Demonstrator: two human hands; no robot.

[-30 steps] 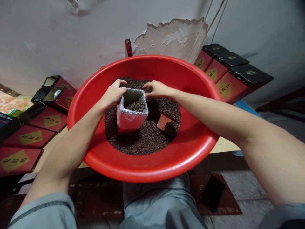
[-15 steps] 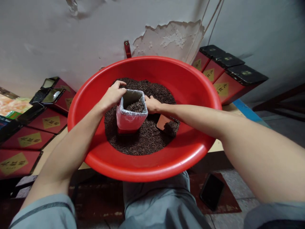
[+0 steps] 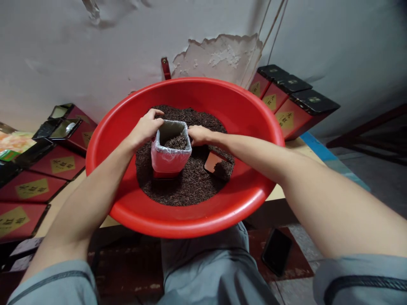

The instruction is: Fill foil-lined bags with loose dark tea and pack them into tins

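Note:
In the head view, a red tin (image 3: 166, 173) lined with a clear plastic bag (image 3: 170, 157) stands upright in the large red basin (image 3: 190, 231). Dark loose tea leaves (image 3: 187, 192) lie heaped round it, and more leaves show inside the tin. My left hand (image 3: 146, 127) grips the tin at its back left rim, over the folded bag. At the right rim, my right hand (image 3: 199, 134) has its fingers closed against the bag's edge; their tips are partly hidden. Below that hand, a flat orange-brown piece with a raised edge (image 3: 213, 163) lies partly covered by leaves.
Several red-and-black tins (image 3: 62, 165) stand at the left, some with open tops. Three lidded tins (image 3: 305, 106) stand behind the basin's right side. A black phone (image 3: 276, 252) lies on a dark red surface below. A peeling wall rises behind the basin.
My view has turned slightly, so the basin and tins appear a little further left. Both hands keep to the tin's rim, with little visible movement.

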